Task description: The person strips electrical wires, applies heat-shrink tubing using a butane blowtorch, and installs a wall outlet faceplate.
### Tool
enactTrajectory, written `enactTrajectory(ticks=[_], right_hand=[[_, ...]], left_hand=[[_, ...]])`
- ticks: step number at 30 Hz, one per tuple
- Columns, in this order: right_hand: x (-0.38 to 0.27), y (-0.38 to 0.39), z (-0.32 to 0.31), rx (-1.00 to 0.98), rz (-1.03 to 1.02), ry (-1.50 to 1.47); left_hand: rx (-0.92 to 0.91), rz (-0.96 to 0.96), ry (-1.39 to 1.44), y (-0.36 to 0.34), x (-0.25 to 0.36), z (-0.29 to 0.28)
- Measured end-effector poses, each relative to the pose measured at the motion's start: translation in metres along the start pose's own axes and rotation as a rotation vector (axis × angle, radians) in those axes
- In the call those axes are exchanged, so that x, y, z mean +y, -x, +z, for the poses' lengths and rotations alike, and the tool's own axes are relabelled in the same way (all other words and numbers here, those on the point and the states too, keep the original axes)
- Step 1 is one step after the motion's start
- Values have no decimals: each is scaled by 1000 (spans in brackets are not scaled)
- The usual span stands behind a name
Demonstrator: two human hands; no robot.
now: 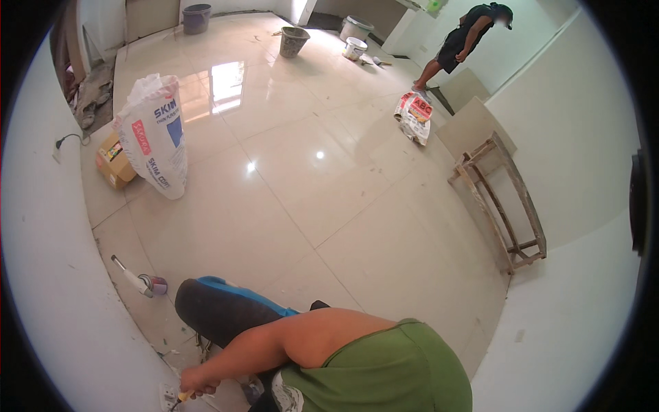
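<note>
My right arm reaches down to the lower left, past my bent knee in dark trousers with a blue stripe. My right hand (pixel 198 383) is closed around a yellow-handled tool, seemingly a screwdriver (pixel 183 396). Its tip points at a white wall socket (pixel 167 396) low on the left wall. Beside my knee lies a metal hand tool that looks like pliers (pixel 204 347), partly hidden. My left hand does not show. Farther up along the wall stand a purple-labelled can (pixel 158 285) and a white, long tool with a dark end (pixel 132 277).
A tall white plastic sack (pixel 156 137) leans beside a cardboard box (pixel 115 161) at left. A wooden bench (pixel 504 206) stands by the right wall. Buckets (pixel 294 42) sit at the back. A person (pixel 473 34) stands far right near a crumpled sack (pixel 414 117).
</note>
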State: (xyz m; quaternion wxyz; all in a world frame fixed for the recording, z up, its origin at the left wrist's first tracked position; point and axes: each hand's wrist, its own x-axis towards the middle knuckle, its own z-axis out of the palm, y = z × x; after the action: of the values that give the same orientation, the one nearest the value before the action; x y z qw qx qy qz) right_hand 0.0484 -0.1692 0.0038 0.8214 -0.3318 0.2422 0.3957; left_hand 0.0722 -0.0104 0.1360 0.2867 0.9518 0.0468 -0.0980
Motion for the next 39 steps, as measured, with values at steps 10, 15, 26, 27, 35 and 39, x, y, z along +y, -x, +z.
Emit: enactTrajectory(ticks=[10,15,26,27,35,39], right_hand=[[32,20,20,432,-922,919],[16,-1,7,279,-219,135],[29,22,32,552,-1081,972],[33,11,22,569,-1081,967],[22,-9,-2,-7,-4,3],[32,1,6,237,-515,810]], left_hand=[[17,-59,-19,-7,-19,-2],[3,-22,5,-4,-16,0],[42,-11,-39,-9,-21,-6],[24,1,-34,-8,-16,-2],[-2,21,-42,-5,-13,-1],[-7,-2,-71,-5,-13,-4]])
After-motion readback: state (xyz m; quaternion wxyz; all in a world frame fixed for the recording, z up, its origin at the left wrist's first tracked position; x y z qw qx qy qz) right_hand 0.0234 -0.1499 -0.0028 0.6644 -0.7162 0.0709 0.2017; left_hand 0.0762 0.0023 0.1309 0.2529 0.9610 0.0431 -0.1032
